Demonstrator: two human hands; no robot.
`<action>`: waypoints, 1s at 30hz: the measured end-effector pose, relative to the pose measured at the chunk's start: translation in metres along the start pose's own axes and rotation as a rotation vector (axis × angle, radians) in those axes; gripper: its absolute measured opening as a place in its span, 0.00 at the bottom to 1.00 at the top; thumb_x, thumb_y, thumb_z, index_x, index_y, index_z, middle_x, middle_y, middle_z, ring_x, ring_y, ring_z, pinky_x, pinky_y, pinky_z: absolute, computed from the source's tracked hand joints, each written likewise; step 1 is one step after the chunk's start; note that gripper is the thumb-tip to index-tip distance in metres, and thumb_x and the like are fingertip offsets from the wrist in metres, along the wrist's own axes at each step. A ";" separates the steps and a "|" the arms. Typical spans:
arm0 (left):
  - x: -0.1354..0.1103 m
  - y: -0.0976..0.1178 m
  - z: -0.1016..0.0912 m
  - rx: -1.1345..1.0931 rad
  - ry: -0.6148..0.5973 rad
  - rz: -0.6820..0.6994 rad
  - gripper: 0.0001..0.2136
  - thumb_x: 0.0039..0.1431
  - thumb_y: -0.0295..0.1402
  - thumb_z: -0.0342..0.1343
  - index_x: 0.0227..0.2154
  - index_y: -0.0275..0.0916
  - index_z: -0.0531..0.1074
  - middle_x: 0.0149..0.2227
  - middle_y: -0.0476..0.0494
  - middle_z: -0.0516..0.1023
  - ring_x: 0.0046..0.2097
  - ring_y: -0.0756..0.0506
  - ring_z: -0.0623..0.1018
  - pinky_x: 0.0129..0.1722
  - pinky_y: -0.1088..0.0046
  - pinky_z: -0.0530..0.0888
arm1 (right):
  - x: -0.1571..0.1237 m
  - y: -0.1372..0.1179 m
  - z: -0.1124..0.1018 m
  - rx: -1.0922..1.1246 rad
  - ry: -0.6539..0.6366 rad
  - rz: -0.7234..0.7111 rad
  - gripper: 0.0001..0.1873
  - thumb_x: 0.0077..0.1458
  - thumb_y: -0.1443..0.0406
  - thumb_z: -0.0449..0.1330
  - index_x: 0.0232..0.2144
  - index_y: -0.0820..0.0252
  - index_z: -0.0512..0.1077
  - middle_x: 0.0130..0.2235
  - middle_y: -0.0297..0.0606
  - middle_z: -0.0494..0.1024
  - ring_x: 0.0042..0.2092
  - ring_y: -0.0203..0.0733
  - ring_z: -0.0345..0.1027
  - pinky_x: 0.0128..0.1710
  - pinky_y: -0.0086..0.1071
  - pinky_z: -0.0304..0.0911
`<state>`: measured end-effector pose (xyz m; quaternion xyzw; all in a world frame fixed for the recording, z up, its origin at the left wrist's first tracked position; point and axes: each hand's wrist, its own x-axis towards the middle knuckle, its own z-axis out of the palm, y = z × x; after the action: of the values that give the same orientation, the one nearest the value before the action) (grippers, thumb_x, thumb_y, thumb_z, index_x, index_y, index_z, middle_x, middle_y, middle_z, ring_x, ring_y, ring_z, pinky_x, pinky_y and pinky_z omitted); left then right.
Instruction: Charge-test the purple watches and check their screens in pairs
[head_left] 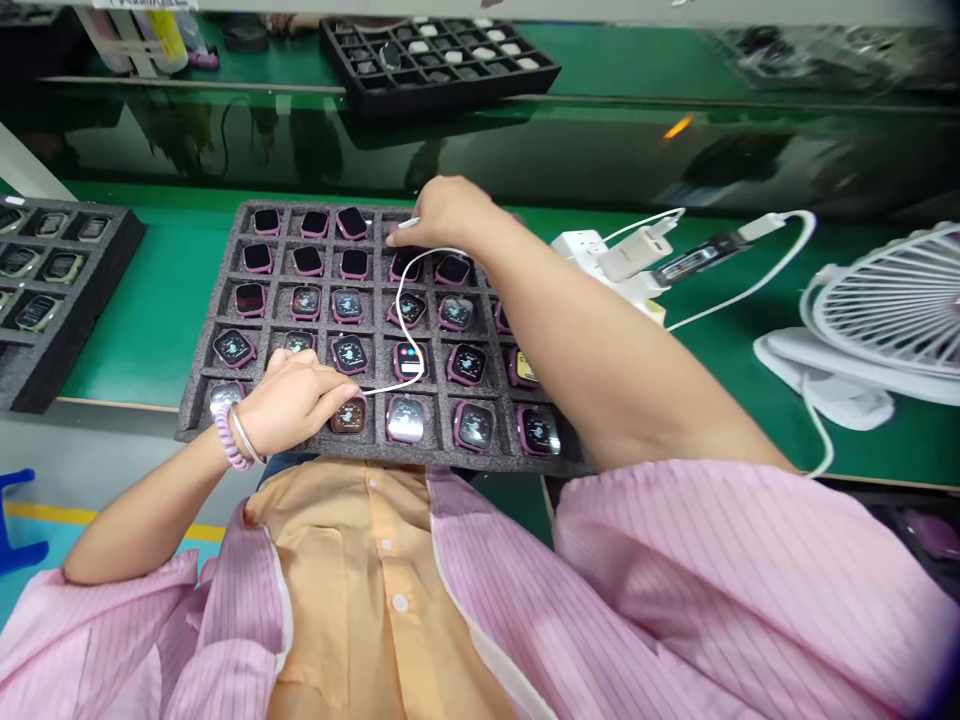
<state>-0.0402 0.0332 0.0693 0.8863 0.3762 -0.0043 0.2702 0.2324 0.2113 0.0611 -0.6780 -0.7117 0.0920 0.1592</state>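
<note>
A dark grey foam tray (202, 395) in front of me holds rows of smartwatches with purple cases, such as a watch (474, 425) in the nearest row. My left hand (292, 398) rests low over the tray's near left, fingers closed at the end of a white cable (412, 345) beside a lit watch (349, 413). From there the cable loops across the tray and passes beneath my right forearm. At the far row, my right hand (450, 215) reaches down into a compartment, its fingers closed around a small white piece (409, 223). The watch under it is mostly hidden.
A white power strip (579, 245) with chargers and a small display meter (697, 258) stands right of my forearm. Further right is a white fan (892, 310). Another watch tray (75, 290) lies left. Behind, a black compartment tray (450, 90) sits on a raised shelf.
</note>
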 end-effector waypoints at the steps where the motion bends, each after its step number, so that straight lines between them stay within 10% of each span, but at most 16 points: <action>1: 0.001 0.000 0.000 -0.003 -0.002 -0.003 0.22 0.76 0.42 0.41 0.41 0.41 0.81 0.42 0.42 0.86 0.44 0.39 0.71 0.49 0.57 0.59 | 0.005 0.001 0.003 -0.044 -0.035 0.045 0.26 0.64 0.56 0.70 0.20 0.61 0.69 0.32 0.46 0.73 0.45 0.56 0.73 0.44 0.41 0.61; 6: 0.002 0.001 0.000 -0.023 0.000 -0.010 0.22 0.76 0.42 0.42 0.39 0.40 0.81 0.41 0.42 0.86 0.45 0.39 0.72 0.49 0.56 0.58 | 0.022 0.001 0.005 -0.086 -0.115 0.188 0.24 0.48 0.62 0.81 0.18 0.58 0.69 0.30 0.46 0.75 0.43 0.62 0.72 0.42 0.44 0.64; 12: 0.002 -0.001 0.002 -0.079 0.002 -0.019 0.20 0.74 0.43 0.45 0.44 0.42 0.82 0.44 0.42 0.86 0.46 0.38 0.72 0.52 0.55 0.59 | 0.014 -0.010 0.005 -0.219 -0.135 0.264 0.39 0.68 0.50 0.57 0.10 0.63 0.55 0.32 0.45 0.74 0.51 0.57 0.74 0.37 0.37 0.58; 16: 0.003 0.002 0.000 -0.071 -0.025 -0.058 0.20 0.74 0.44 0.46 0.45 0.43 0.82 0.44 0.41 0.85 0.47 0.37 0.73 0.54 0.54 0.60 | 0.002 -0.020 0.002 -0.200 -0.075 0.302 0.40 0.60 0.51 0.69 0.11 0.59 0.48 0.34 0.49 0.76 0.52 0.61 0.73 0.41 0.39 0.61; 20: 0.003 0.004 -0.002 -0.029 -0.044 -0.074 0.20 0.74 0.42 0.45 0.46 0.43 0.82 0.46 0.42 0.85 0.48 0.37 0.72 0.54 0.54 0.60 | -0.004 -0.024 0.001 -0.162 -0.093 0.302 0.36 0.65 0.50 0.55 0.12 0.55 0.46 0.37 0.51 0.75 0.56 0.67 0.70 0.39 0.41 0.58; 30: 0.004 0.003 -0.003 -0.016 -0.036 -0.050 0.20 0.75 0.43 0.44 0.41 0.42 0.82 0.42 0.42 0.85 0.47 0.38 0.73 0.52 0.57 0.60 | -0.012 -0.025 0.002 -0.131 -0.034 0.323 0.31 0.59 0.55 0.71 0.17 0.57 0.56 0.38 0.51 0.78 0.52 0.59 0.74 0.42 0.37 0.63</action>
<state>-0.0360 0.0351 0.0730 0.8741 0.3934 -0.0241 0.2840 0.2088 0.1984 0.0664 -0.7908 -0.6006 0.0810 0.0858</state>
